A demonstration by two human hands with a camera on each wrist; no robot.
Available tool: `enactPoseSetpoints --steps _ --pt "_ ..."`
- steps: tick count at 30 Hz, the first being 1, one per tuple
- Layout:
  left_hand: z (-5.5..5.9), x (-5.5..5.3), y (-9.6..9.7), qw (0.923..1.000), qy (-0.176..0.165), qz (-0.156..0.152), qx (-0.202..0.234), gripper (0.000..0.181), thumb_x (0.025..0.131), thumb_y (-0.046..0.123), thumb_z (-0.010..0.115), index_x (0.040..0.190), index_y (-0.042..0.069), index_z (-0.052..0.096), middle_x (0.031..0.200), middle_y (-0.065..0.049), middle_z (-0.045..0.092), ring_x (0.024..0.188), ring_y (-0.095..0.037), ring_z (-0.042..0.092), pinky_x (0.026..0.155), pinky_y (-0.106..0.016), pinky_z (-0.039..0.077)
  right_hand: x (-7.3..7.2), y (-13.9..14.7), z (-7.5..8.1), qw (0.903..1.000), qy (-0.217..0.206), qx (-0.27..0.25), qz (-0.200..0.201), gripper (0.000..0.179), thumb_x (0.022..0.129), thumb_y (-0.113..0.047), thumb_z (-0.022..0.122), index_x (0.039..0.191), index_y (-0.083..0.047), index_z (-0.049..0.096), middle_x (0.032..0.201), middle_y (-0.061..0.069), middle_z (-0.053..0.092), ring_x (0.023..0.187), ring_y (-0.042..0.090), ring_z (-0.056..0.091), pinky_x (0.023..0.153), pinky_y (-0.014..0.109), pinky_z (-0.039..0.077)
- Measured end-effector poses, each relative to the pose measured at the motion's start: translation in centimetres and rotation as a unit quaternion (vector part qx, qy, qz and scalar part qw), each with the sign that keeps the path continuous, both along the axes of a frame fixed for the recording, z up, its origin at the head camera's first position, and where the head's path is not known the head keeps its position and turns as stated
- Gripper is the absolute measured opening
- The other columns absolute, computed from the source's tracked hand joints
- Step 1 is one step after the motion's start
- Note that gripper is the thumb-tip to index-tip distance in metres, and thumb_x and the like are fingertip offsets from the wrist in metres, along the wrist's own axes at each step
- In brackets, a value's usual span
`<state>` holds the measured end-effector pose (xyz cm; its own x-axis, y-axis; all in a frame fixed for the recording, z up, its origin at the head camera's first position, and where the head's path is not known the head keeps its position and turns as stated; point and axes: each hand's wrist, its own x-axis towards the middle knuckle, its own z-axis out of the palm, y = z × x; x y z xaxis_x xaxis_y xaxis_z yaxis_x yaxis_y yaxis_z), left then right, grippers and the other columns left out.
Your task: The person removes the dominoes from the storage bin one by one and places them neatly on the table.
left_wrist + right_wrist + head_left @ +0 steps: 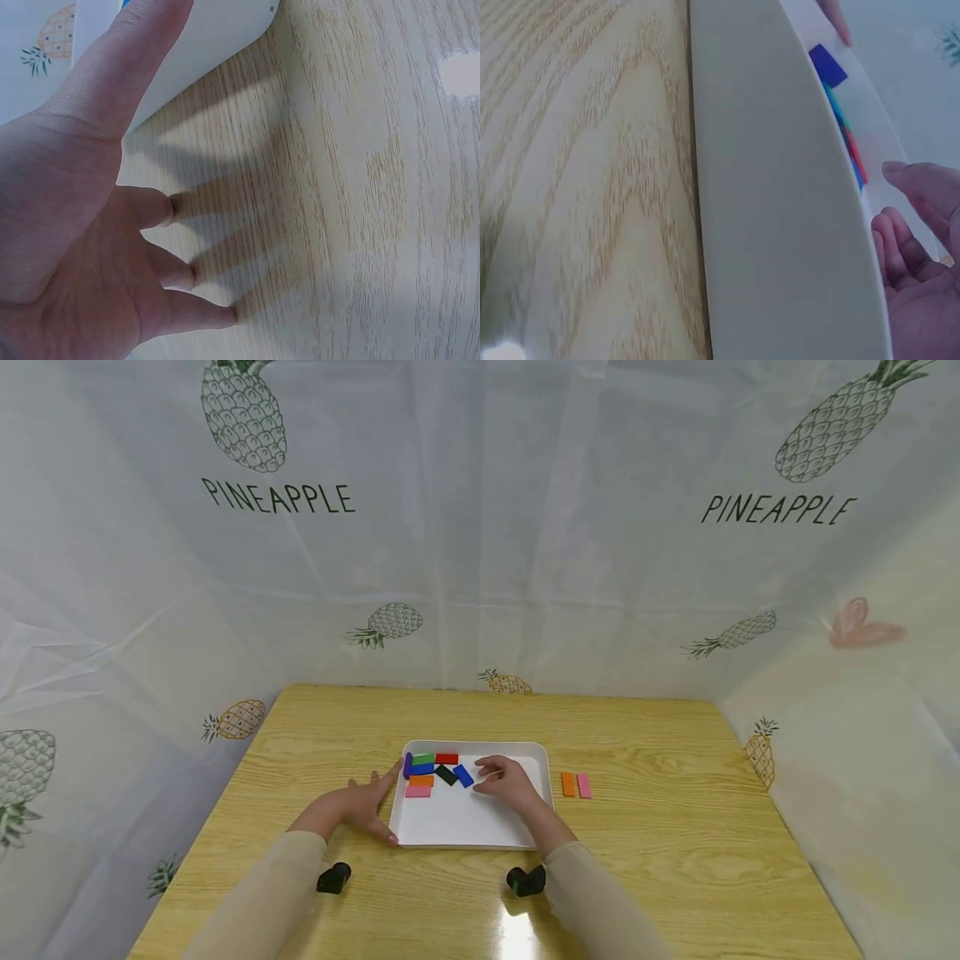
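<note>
A shallow white tray holds several small coloured blocks. My left hand, fingers spread, touches the tray's left side. Over the tray's right half hovers my right hand, fingers loosely bent with nothing between them; its fingertips are close to a slanted blue block. Beside that lies a slanted dark block. A purple block stands along the left wall, near a green block, a red block and another blue block. Below them are an orange block and a pink block.
On the wooden table, right of the tray, lie a second orange block and a second pink block. Black wrist-worn devices sit by both forearms. A pineapple-print curtain surrounds the table's back and sides.
</note>
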<state>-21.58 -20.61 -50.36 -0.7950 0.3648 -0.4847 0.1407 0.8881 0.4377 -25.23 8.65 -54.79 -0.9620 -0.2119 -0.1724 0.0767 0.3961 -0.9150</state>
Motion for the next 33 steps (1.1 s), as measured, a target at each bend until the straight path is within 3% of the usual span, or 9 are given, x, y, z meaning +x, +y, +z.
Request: enactPoseSetpoints --steps 6,13,17,25,33 --pt "0.0 0.1 0.0 1.0000 -0.003 0.003 0.000 0.133 0.066 0.049 0.087 0.157 0.014 -0.002 0.149 -0.042 0.013 0.123 -0.076 0.009 0.098 -0.079 0.010 -0.6 -1.1 -0.6 0.9996 0.022 0.009 0.013 0.040 0.077 -0.001 0.081 0.115 -0.003 0.068 0.095 0.005 0.065 0.081 0.018 0.056 0.073 0.029 0.051" --pt "0.1 0.1 -0.1 1.0000 -0.003 0.005 0.000 0.133 0.066 0.050 0.087 0.157 0.014 -0.002 0.149 -0.042 0.013 0.123 -0.076 0.009 0.098 -0.079 0.010 -1.2 -1.7 -1.2 0.9987 0.001 0.048 0.016 0.043 0.076 -0.006 0.084 0.116 -0.010 0.068 0.097 0.000 0.061 0.082 0.019 0.050 0.071 0.027 0.045" --pt "-0.1 0.0 0.0 0.9999 -0.005 0.008 -0.004 0.132 0.066 0.052 0.087 0.158 0.016 -0.002 0.151 -0.040 0.013 0.125 -0.075 0.009 0.098 -0.079 0.012 -1.4 -1.3 -1.2 0.9970 0.009 0.064 0.044 0.046 0.076 -0.006 0.084 0.119 -0.011 0.067 0.097 0.001 0.058 0.080 0.019 0.047 0.068 0.028 0.042" --pt "-0.3 0.0 0.3 0.9999 -0.006 0.006 -0.005 0.133 0.065 0.052 0.087 0.158 0.016 -0.002 0.151 -0.040 0.013 0.125 -0.074 0.009 0.098 -0.079 0.012 -1.9 -0.6 -1.4 0.9903 0.034 0.095 0.095 0.048 0.076 -0.006 0.084 0.121 -0.009 0.067 0.094 0.002 0.054 0.079 0.019 0.046 0.068 0.029 0.040" --pt "-0.5 -0.2 0.1 0.9998 -0.012 0.012 -0.009 0.132 0.066 0.053 0.086 0.158 0.018 -0.003 0.152 -0.039 0.012 0.126 -0.074 0.007 0.097 -0.079 0.011 -2.3 -1.5 -2.0 0.9822 0.058 0.152 0.095 0.051 0.076 -0.013 0.085 0.123 -0.014 0.067 0.091 0.001 0.050 0.082 0.018 0.046 0.072 0.031 0.042"
